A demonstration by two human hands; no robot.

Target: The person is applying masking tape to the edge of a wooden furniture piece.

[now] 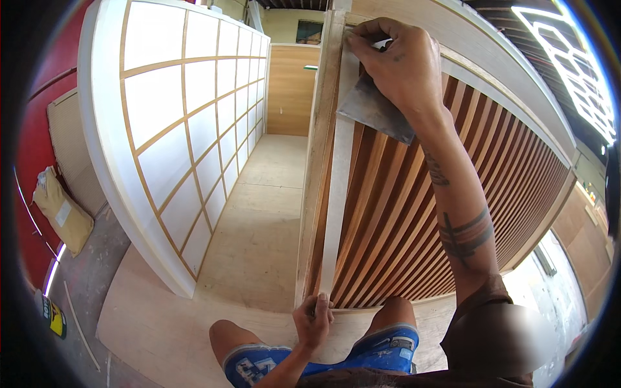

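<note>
My left hand (314, 321) is closed on the lower end of a long, pale, flat strip (336, 207), low between my knees. The strip runs upright along the left edge of a panel of reddish-brown wooden slats (420, 213), beside its light wooden frame (315, 194). At the upper end, the thumb and fingers of my right hand (401, 68) pinch together near the strip's top. A flat grey scraper blade (376, 113) sticks out below that hand, partly across the strip and slats. Its handle, if any, is hidden by the hand.
To the left stands a white gridded panel (165, 97) with wooden bars. A plywood floor (259, 213) lies between the panels. A brown paper sack (63, 207), a yellow-and-dark can (54, 318) and a thin stick (82, 326) are at far left.
</note>
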